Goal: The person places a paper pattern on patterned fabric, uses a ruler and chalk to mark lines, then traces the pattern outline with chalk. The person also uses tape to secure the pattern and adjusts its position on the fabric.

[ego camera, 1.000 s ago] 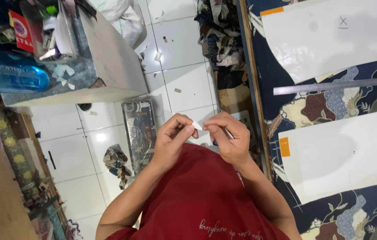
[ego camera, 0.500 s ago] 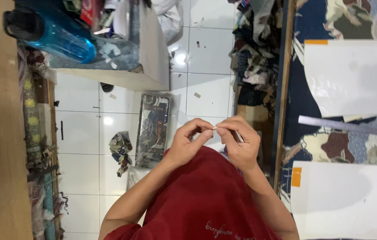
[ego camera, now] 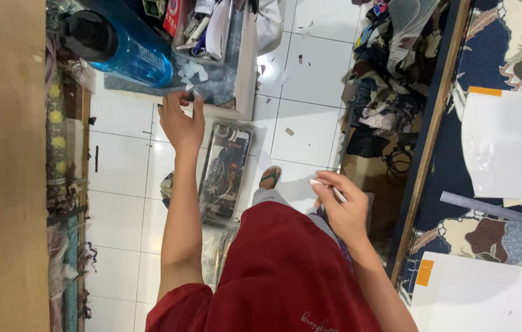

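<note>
Bottle (ego camera: 119,46) of blue plastic lay at the far left on a low table (ego camera: 245,74), beside 1 small pile of pale paper scraps (ego camera: 192,71). Your left hand (ego camera: 182,120) reached toward that pile, fingers spread and holding nothing. Those scraps looked light, thin and easily creased, so I judged a fingertip pinch at an edge best. Further right, your right hand (ego camera: 342,212) was closed around a slim white pen-like tool (ego camera: 328,189) above your red garment (ego camera: 285,270).
</note>
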